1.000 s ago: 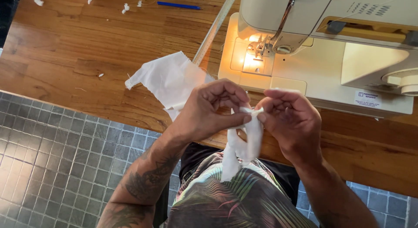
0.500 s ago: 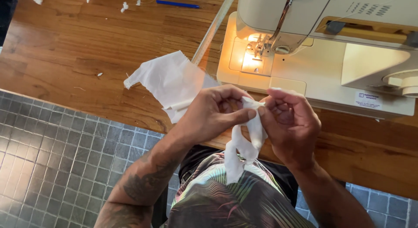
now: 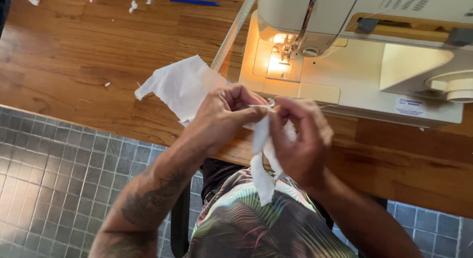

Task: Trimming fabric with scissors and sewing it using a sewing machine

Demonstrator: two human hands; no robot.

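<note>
I saw the left hand (image 3: 224, 115) and right hand (image 3: 300, 139) meet just above the table (image 3: 74, 61) edge, fingertips of both pinching the top of a narrow white fabric strip (image 3: 262, 162). The strip hung below the fingers toward the lap. Behind the fingers lay a white cloth piece (image 3: 180, 85) and the sewing machine (image 3: 364, 56).

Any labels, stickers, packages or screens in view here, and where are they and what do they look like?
Sticker: on the sewing machine base, lower right, small white rectangle with dark print.
Marking panel: machine top, rows of small grey symbols on cream.
No packages or screens show.
</note>
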